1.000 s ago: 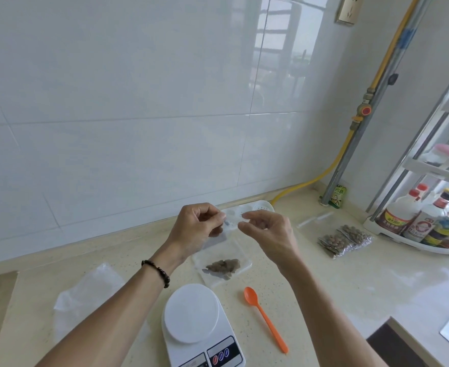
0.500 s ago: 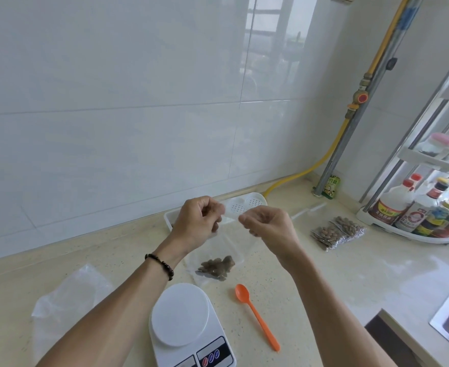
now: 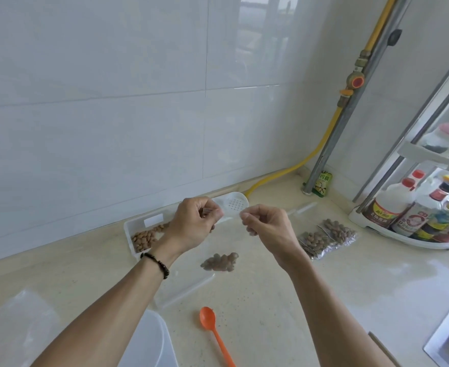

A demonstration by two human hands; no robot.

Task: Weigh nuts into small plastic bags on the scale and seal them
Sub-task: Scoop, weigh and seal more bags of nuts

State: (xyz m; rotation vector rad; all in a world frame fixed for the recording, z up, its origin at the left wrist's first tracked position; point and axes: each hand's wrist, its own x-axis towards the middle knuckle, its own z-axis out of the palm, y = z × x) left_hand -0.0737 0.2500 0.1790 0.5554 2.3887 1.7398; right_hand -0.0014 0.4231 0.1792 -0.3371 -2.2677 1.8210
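Both hands, left hand [image 3: 194,223] and right hand [image 3: 267,225], pinch the top of a clear bag [image 3: 218,245] above the desk [image 3: 323,300], nuts [image 3: 219,261] at its bottom. Bottle labels [image 3: 383,211] are too blurred to read.

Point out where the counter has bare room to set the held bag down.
Bare counter lies right of the orange spoon, short of the sink edge, and left of the nut tray. Crowded: around the sealed bags and bottle rack.

labels | green packet [image 3: 323,182] and bottles [image 3: 392,207] carry print | too blurred to read
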